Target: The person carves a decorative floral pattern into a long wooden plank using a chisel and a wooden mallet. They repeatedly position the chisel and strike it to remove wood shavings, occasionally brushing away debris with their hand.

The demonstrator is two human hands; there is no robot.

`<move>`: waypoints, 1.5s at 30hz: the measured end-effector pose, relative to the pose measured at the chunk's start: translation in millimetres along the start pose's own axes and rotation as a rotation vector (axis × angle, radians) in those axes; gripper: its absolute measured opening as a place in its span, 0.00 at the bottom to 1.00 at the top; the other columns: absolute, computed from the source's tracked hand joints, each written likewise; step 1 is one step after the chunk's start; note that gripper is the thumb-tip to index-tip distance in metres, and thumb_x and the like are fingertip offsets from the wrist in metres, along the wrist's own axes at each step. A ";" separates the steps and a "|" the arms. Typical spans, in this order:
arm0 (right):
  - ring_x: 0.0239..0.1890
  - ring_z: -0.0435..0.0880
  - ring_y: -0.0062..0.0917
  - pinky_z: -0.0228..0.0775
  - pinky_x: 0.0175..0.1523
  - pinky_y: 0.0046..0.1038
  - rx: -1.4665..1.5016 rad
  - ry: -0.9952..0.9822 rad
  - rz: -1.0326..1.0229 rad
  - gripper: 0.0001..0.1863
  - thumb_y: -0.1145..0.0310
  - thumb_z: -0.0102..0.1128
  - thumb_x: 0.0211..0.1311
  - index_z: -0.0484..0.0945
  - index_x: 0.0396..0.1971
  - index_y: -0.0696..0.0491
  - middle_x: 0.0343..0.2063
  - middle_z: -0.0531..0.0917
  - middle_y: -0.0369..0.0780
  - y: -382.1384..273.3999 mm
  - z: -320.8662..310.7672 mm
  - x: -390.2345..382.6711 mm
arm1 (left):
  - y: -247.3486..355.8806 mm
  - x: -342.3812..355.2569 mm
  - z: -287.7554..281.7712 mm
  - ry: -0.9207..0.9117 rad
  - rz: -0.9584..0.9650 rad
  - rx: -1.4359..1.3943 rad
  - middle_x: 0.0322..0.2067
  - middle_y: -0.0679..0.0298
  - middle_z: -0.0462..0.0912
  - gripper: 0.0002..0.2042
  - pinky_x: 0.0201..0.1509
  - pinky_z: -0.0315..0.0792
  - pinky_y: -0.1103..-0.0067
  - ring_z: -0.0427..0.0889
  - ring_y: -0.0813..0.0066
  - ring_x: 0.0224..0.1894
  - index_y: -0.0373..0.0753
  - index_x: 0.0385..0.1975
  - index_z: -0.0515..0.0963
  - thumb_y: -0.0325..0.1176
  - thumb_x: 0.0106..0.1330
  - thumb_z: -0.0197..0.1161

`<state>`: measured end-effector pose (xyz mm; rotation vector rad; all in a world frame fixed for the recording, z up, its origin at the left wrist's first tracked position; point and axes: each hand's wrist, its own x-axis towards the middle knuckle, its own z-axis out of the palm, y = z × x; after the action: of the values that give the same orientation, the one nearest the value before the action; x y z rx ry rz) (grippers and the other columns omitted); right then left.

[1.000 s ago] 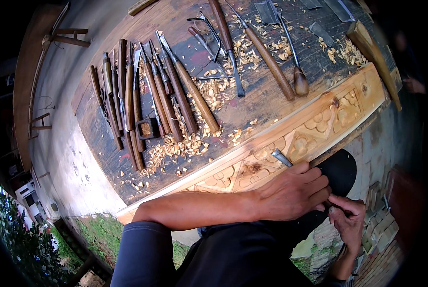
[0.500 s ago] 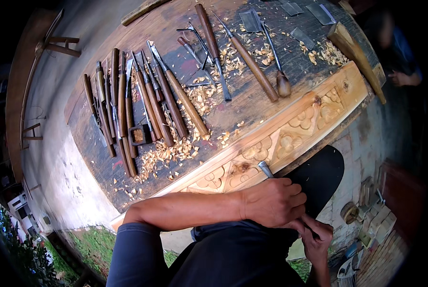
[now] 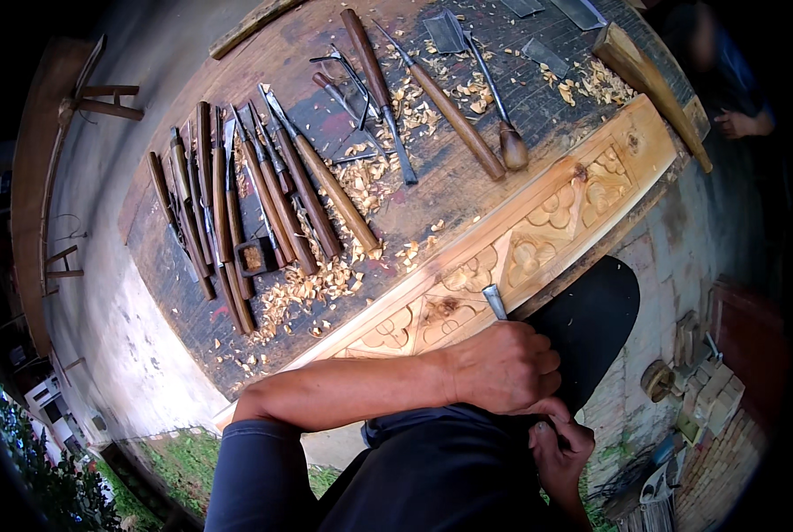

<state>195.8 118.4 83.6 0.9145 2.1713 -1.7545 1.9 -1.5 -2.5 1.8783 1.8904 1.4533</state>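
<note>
My left hand (image 3: 504, 368) is wrapped round a carving chisel (image 3: 495, 302), its metal tip pointing up over the near edge of the carved board (image 3: 582, 204). The chisel's handle is hidden in my fist. Just below, close against the left hand, my right hand (image 3: 563, 450) is closed with its fingers curled. What it holds, if anything, is hidden. The long light-wood board shows rounded petal shapes between diagonal bands, with dark knots in the wood.
Several wooden-handled carving tools (image 3: 223, 199) lie on the dark worktable (image 3: 396, 222) among curled shavings (image 3: 308, 288). A small square dark block (image 3: 253, 257) sits among them. A wooden mallet (image 3: 649, 84) rests at the board's far right end. Another person's hand (image 3: 742, 123) shows at right.
The view has shifted slightly. The chisel stays in my left hand, its tip tilted a little differently over the board. My right hand has lowered slightly and turned, fingers more curled.
</note>
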 end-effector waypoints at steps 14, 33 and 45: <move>0.21 0.75 0.12 0.63 0.26 0.18 0.109 0.031 0.076 0.14 0.80 0.58 0.67 0.87 0.48 0.65 0.21 0.82 0.35 3.8 -8.7 9.4 | -3.0 7.4 -2.3 -0.004 -0.067 -0.034 0.24 0.67 0.69 0.22 0.26 0.70 0.70 0.75 0.68 0.26 0.44 0.20 0.72 0.53 0.63 0.70; 0.21 0.76 0.11 0.65 0.25 0.17 0.118 -0.089 0.054 0.17 0.85 0.60 0.65 0.88 0.52 0.62 0.23 0.84 0.35 6.5 -47.6 47.8 | -4.2 18.5 -4.8 0.004 -0.165 -0.008 0.27 0.65 0.70 0.17 0.34 0.69 0.71 0.75 0.66 0.31 0.44 0.24 0.74 0.48 0.65 0.69; 0.20 0.75 0.12 0.64 0.25 0.18 0.046 -0.145 0.039 0.18 0.85 0.63 0.64 0.88 0.53 0.61 0.26 0.87 0.38 -14.2 -66.6 70.9 | -5.5 22.3 -6.5 0.050 -0.219 0.030 0.29 0.67 0.69 0.14 0.36 0.65 0.72 0.72 0.69 0.34 0.45 0.28 0.75 0.45 0.64 0.70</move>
<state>146.4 203.1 76.5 0.8069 2.0171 -1.8001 -11.5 14.5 9.1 1.6003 2.0756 1.4216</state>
